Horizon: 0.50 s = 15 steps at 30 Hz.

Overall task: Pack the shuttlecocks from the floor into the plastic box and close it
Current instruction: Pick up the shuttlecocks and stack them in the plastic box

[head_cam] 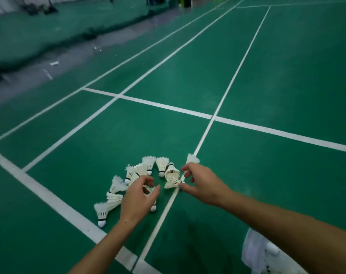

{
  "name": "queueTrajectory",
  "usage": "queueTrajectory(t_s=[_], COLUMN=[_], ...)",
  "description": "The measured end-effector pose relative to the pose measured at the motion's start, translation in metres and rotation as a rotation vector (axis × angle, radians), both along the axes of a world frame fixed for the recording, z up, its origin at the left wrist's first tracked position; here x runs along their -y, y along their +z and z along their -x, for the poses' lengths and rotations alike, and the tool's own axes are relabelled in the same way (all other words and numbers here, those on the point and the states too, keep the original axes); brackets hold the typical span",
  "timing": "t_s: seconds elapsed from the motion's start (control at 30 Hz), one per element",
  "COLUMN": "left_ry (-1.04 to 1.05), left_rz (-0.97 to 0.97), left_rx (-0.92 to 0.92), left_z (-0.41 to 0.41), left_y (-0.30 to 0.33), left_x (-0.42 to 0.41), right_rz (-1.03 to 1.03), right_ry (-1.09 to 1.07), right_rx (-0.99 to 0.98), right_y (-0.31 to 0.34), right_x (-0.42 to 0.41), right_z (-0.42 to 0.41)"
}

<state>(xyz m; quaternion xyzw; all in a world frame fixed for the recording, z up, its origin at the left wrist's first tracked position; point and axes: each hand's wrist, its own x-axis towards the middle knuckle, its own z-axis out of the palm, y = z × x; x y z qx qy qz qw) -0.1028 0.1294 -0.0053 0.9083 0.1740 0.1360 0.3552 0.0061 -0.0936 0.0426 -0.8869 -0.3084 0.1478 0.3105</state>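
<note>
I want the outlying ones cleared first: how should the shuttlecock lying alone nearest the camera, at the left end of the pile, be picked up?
Pinch that shuttlecock at its white cork, coming from the near side. It lies with the cork pointing toward the camera and the feather skirt fanning away toward the pile, so the cork is free and firm, and the feathers look easy to crush. The left hand is nearer.

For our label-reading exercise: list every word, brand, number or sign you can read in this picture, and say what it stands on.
No text can be read.
Shuttlecocks: dark bands and small marks near the corks, too small and blurred to read.
White item at lower right: dark marks near the bottom edge, unreadable.
Court floor: white lines only.
Far background: blurred, nothing legible.
</note>
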Motion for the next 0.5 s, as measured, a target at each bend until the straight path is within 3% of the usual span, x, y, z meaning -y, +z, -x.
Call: queueTrajectory(t_s=[0.1,0.23,0.5], left_ry=[0.029,-0.155,-0.214], left_rz=[-0.167,-0.428,-0.702], left_rx=[-0.054,-0.102,-0.202], left_z=[-0.003,-0.004,-0.018], left_y=[-0.026,-0.051,-0.083], left_x=[-0.03,-0.056,-0.062], right_rz=[0.053,0.146,0.201], right_ry=[0.006,0.002,0.025], right_rx=[0.017,0.038,0.176], right_y=[-0.032,-0.063,-0.103], right_x=[-0.033,-0.054,-0.085], right_z=[-0.018,-0.029,-0.025])
